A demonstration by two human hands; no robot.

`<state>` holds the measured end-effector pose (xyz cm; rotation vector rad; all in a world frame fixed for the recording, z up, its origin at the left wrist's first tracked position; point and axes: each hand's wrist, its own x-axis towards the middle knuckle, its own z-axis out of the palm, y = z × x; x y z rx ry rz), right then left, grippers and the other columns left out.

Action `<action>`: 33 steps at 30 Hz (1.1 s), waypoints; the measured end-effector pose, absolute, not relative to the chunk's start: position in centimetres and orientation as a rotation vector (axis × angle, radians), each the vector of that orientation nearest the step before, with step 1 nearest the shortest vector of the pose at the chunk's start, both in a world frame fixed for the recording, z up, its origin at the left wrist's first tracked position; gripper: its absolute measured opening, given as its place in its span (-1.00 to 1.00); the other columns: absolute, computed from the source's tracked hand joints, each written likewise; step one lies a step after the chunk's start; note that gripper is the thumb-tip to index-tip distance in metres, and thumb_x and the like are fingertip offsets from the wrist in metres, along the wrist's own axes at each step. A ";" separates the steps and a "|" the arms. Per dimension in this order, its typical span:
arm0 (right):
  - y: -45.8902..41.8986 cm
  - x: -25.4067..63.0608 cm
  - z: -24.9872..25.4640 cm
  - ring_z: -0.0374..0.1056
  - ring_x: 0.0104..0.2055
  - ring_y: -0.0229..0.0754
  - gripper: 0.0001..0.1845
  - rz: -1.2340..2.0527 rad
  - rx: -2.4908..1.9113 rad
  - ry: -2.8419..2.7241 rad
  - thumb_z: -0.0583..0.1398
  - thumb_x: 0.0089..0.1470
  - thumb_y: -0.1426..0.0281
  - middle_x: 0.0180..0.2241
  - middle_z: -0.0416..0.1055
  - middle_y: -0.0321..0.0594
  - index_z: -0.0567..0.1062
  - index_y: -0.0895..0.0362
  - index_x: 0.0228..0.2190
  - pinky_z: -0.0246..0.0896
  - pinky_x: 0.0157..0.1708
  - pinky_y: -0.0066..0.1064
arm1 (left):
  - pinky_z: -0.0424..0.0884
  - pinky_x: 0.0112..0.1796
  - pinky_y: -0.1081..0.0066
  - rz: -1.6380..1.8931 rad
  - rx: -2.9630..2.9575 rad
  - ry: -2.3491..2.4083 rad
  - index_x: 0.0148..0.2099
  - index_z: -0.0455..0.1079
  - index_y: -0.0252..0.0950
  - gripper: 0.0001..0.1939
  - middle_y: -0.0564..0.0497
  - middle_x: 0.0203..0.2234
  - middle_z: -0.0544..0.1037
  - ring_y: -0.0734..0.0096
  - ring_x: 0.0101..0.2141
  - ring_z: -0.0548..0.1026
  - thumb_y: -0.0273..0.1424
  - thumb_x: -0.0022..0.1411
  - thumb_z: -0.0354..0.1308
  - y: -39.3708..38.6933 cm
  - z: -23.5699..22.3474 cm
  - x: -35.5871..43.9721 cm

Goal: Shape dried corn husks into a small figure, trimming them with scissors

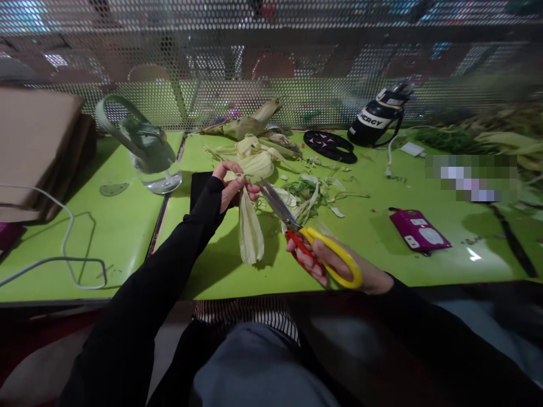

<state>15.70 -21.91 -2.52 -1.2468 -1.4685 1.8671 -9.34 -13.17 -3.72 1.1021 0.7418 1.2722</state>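
Between the thumb and fingers of my left hand [231,186] is a pale corn husk [251,232], pinched at its top so that its wide end hangs down. My right hand [331,260] has its fingers through the loops of scissors [282,206], one loop yellow and one red. The blades point up and left, with their tips close to my left fingertips; whether they touch the husk I cannot tell. Behind my left hand lie more loose husks [254,155]. Cut scraps [309,195] of green and white are strewn to the right of the blades.
A green-lidded water bottle [148,150] stands left, near stacked cardboard [34,152] and a grey cable [63,243]. Behind are a black palette-shaped plate [330,146] and a black bottle [375,118]. A purple power strip [419,230] lies right. Perforated metal [212,68] borders the table's back.
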 end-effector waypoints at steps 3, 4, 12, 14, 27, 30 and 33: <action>-21.9 16.2 -2.1 0.13 -0.61 -0.41 -0.30 1.900 -1.176 -1.525 0.21 0.01 -0.25 -0.50 0.24 -0.40 0.43 0.12 -0.17 0.18 -0.64 -0.51 | 0.59 -0.28 0.33 1.244 1.135 0.724 -0.17 0.20 -0.19 -0.57 0.12 -0.52 0.58 0.31 -0.35 0.66 -0.17 0.15 0.39 -13.5 -3.2 -9.5; -21.9 16.3 -1.9 0.14 -0.60 -0.40 -0.31 1.910 -1.167 -1.551 0.21 0.03 -0.24 -0.51 0.24 -0.39 0.43 0.12 -0.17 0.19 -0.64 -0.51 | 0.59 -0.30 0.35 1.236 1.154 0.714 -0.17 0.20 -0.19 -0.56 0.13 -0.55 0.56 0.33 -0.39 0.65 -0.16 0.14 0.39 -13.5 -3.1 -9.6; -21.8 16.2 -2.1 0.16 -0.63 -0.38 -0.29 2.000 -1.092 -1.537 0.12 0.10 -0.26 -0.55 0.26 -0.37 0.44 0.17 -0.23 0.15 -0.68 -0.50 | 0.54 -0.47 0.44 1.201 1.270 0.672 -0.20 0.17 -0.22 -0.43 0.21 -0.63 0.50 0.46 -0.61 0.55 -0.04 0.04 0.43 -12.7 -4.6 -9.2; -21.6 16.1 -2.7 0.15 -0.65 -0.38 -0.25 2.011 -1.051 -1.538 0.09 0.08 -0.29 -0.56 0.26 -0.37 0.44 0.18 -0.24 0.16 -0.70 -0.49 | 0.54 -0.48 0.44 1.213 1.282 0.653 -0.20 0.16 -0.22 -0.43 0.21 -0.62 0.49 0.47 -0.61 0.54 -0.02 0.04 0.42 -12.7 -4.8 -9.0; -21.1 15.6 -3.6 0.09 -0.69 -0.42 -0.23 1.928 -1.147 -1.572 0.10 0.00 -0.35 -0.62 0.20 -0.44 0.44 0.14 -0.27 0.16 -0.73 -0.54 | 0.53 -0.42 0.36 1.238 1.397 0.653 -0.24 0.23 -0.24 -0.49 0.08 -0.57 0.54 0.41 -0.55 0.55 0.00 0.08 0.38 -13.6 -4.5 -8.5; -21.2 15.4 -3.2 0.07 -0.73 -0.44 -0.25 1.870 -1.220 -1.582 0.12 -0.01 -0.34 -0.66 0.19 -0.47 0.42 0.12 -0.32 0.10 -0.77 -0.57 | 0.53 -0.40 0.35 1.230 1.390 0.662 -0.24 0.24 -0.23 -0.54 0.09 -0.56 0.54 0.43 -0.54 0.54 -0.05 0.13 0.36 -13.7 -4.4 -8.4; -21.7 14.9 -2.7 0.07 -0.77 -0.43 -0.27 1.783 -1.355 -1.609 0.11 0.00 -0.34 -0.69 0.18 -0.47 0.40 0.11 -0.38 0.06 -0.81 -0.57 | 0.54 -0.41 0.34 1.222 1.348 0.652 -0.23 0.23 -0.23 -0.57 0.10 -0.57 0.54 0.40 -0.54 0.56 -0.11 0.13 0.37 -13.6 -4.5 -8.4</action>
